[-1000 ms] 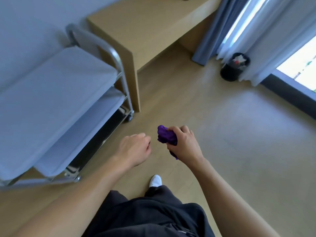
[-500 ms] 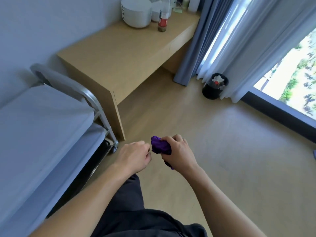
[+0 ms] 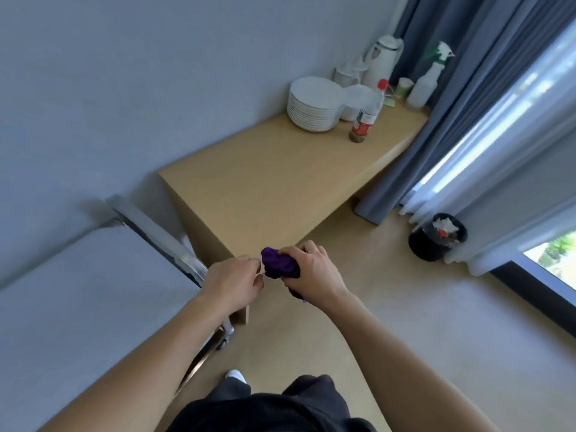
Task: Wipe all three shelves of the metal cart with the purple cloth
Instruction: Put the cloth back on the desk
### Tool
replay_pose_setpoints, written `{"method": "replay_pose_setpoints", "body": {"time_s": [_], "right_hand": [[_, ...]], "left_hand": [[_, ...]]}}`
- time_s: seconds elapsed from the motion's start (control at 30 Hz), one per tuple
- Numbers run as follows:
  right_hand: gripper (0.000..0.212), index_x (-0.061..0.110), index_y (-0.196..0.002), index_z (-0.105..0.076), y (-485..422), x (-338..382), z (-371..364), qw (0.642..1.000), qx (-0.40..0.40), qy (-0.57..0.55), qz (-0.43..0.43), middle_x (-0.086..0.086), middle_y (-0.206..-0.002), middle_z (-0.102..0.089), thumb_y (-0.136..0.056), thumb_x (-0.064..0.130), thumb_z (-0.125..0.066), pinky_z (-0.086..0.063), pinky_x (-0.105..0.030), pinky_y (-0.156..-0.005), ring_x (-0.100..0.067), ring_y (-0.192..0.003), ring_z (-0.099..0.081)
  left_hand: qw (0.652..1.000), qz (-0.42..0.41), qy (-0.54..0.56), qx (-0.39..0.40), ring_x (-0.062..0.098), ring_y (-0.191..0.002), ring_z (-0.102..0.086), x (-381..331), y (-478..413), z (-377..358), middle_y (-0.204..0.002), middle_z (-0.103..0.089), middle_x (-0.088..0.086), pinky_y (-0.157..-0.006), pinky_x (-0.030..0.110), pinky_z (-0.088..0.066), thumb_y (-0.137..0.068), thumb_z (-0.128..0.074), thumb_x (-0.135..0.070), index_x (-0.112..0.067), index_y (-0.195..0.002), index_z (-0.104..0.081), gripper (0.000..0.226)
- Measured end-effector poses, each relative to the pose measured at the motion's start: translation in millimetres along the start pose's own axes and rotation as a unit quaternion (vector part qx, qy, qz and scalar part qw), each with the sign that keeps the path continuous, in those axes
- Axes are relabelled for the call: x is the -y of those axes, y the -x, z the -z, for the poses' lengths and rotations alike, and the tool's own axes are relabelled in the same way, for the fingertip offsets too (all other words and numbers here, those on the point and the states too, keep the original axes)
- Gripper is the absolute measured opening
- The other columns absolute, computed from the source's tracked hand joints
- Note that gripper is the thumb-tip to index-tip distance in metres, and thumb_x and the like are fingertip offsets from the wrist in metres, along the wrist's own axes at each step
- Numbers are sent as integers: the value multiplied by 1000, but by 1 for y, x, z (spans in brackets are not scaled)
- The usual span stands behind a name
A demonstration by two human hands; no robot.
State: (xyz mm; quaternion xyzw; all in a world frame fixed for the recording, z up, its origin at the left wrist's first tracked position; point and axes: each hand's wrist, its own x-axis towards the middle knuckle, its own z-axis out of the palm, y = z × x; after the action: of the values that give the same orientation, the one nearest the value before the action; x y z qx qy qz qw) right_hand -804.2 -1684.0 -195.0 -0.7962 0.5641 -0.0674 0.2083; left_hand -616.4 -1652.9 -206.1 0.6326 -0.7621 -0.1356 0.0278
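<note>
Grey walls are framing the scene, with the cart (image 3: 78,294) filling the near left and a desk (image 3: 280,182) running far right toward the curtains (image 3: 467,104). Near centre, the right hand (image 3: 311,275) is gripping the bunched cloth (image 3: 279,265), while the left hand (image 3: 232,280) is curling loosely beside it, fingertips (image 3: 257,266) nearly touching the fabric.
</note>
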Motion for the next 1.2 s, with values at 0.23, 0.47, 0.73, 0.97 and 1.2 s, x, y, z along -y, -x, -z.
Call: {"method": "replay_pose_setpoints", "body": {"time_s": [0.23,0.47,0.73,0.97,1.2], "right_hand": [[53,38,-131,-50,-125,7,3,991,57,36,119,0,-115,-47,-82,33,-68,-49,-35,-84,-22,-105,-45],[58,40,-136,-45,-232,2,-1,948,108,129,269,-2,-124,-45,-84,35,-69,-47,-39,-86,-25,-114,-41],[71,39,-148,-26,-267,-55,-15,914,213,124,322,5,-147,-34,-86,46,-60,-37,-42,-106,-21,-137,-24],[64,26,-142,-39,-285,-60,-11,919,226,67,317,1,-134,-43,-85,41,-64,-38,-35,-107,-23,-128,-35],[51,23,-116,-48,-290,-56,-14,934,200,109,276,1,-116,-48,-80,51,-69,-47,-31,-81,-20,-108,-45]], "left_hand": [[996,92,3,-20,15,-68,-48,40,-53,8,-76,-44,-9,-51,30,-31,-93,-42,-35,-23,-85,-50,17],[983,184,1,-21,16,-76,-57,55,-105,14,-85,-55,-5,-56,32,-42,-94,-42,-34,-20,-93,-57,21],[960,273,55,-30,18,-95,-57,45,-148,-8,-108,-53,-2,-68,34,-51,-92,-48,-30,-21,-116,-52,25],[954,286,82,-48,19,-129,-42,48,-182,-31,-143,-42,-3,-97,35,-46,-90,-59,-26,-24,-140,-39,54],[922,345,161,-68,9,-79,-51,49,-186,-35,-94,-51,-7,-63,21,-40,-91,-49,-34,-25,-118,-58,30]]}}
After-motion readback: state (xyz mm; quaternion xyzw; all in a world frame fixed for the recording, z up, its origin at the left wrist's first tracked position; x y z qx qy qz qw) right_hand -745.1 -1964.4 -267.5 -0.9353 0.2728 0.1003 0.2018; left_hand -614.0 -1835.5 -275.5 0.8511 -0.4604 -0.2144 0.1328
